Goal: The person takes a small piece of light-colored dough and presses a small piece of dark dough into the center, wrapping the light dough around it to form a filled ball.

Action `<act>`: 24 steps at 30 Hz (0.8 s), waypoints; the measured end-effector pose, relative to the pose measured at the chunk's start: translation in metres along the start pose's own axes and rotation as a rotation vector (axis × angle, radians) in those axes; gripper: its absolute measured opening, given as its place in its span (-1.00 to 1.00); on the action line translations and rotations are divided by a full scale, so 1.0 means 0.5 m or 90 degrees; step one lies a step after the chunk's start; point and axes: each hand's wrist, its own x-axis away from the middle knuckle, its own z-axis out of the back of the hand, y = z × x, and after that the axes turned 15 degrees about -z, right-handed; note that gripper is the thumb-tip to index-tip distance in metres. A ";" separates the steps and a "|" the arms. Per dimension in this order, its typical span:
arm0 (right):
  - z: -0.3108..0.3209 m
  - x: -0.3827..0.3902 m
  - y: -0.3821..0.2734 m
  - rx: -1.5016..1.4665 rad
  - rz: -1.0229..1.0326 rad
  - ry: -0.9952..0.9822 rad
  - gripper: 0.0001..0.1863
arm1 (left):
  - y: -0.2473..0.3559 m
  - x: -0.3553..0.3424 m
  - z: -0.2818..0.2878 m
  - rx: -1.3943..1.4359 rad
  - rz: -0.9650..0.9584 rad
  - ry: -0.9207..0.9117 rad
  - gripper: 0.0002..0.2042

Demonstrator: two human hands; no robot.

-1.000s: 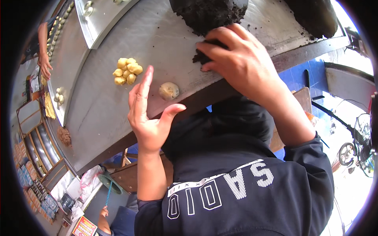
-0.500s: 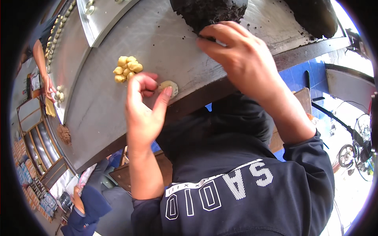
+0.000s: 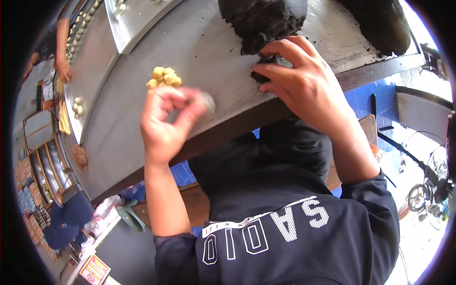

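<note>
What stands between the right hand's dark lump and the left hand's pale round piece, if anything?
Nothing visible: from the dark crumbly lump in the right hand to the pale round piece at the left hand, only metal tabletop shows. The pale piece is blurred.

- Left hand [image 3: 159, 132]: fingertips blurred
- Pale round piece [image 3: 208, 102] at those fingertips: blurred, surface unclear
- Yellow balls [image 3: 166, 75] just beyond the left fingers: lower ones hidden behind them
- Dark lump [image 3: 259, 77] within the fingers of the right hand [image 3: 311, 80]: partly covered
- Large dark mass [image 3: 262, 21] beyond the right fingertips: cut off by the upper edge
</note>
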 end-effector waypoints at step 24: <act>-0.003 0.006 -0.012 0.020 0.026 0.095 -0.67 | -0.032 0.081 0.138 -0.490 0.073 0.194 -0.78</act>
